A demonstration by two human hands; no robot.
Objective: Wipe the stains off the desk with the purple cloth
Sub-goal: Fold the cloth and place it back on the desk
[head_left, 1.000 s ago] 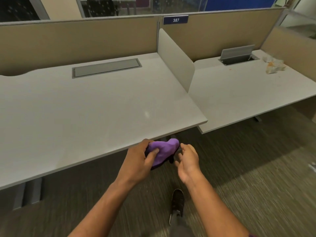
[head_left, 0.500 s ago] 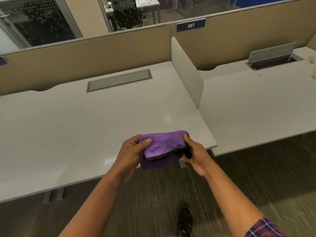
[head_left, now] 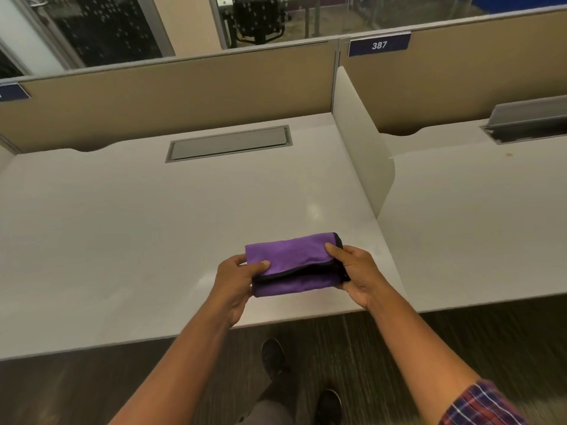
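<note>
A folded purple cloth with a dark hem is held flat over the near right part of the pale grey desk. My left hand grips its left end, thumb on top. My right hand grips its right end, thumb on top as well. I cannot tell whether the cloth touches the desk surface. No clear stain shows on this desk; a faint smear lies left of my left hand.
A closed grey cable flap sits at the desk's back. A white divider panel separates the right-hand desk, which has a raised flap and a small brown spot. Beige partitions run behind. My shoes are on the carpet below.
The cloth went from bunched below the desk edge to folded and held by both hands above the desk. I have stepped closer, and the view shifted left.
</note>
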